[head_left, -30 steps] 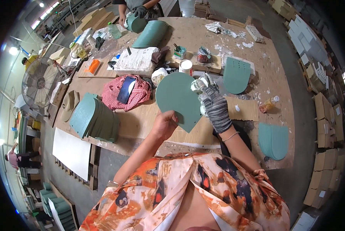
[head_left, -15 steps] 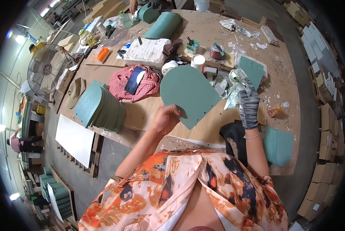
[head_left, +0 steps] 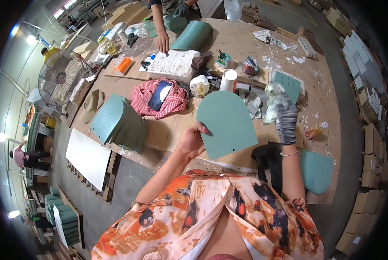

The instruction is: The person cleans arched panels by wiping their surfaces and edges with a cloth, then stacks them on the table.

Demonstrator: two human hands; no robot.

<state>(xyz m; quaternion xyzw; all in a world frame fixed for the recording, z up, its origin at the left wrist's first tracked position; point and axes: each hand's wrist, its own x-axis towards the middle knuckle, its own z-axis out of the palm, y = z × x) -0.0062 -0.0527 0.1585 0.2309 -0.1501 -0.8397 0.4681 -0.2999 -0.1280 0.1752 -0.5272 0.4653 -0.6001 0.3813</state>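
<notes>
My left hand point(head_left: 192, 142), bare, grips the lower left edge of a green panel point(head_left: 228, 123) with one rounded end. The panel is tilted up above the table, rounded end away from me, small holes along its near straight edge. To its right, my right hand point(head_left: 286, 119) wears a grey-and-black striped glove and is closed on a crumpled pale rag point(head_left: 271, 113). The fingers are partly blurred and hidden by the rag. Just beyond that hand lies a green panel with small holes point(head_left: 289, 84). A stack of green panels point(head_left: 116, 123) stands at the left.
Another green stack point(head_left: 317, 173) lies at the right edge, near a small bottle point(head_left: 316, 130). A red checked cloth point(head_left: 137, 102) with a phone point(head_left: 160, 95), a white tub point(head_left: 229, 80) and a paint can point(head_left: 250, 66) stand beyond. Across the table, a co-worker's bare hand point(head_left: 163, 42) reaches in.
The held panel has turned so its rounded end points away from me, and it has shifted right. My right hand with the rag has tilted slightly. The co-worker's bare hand has reached onto the table.
</notes>
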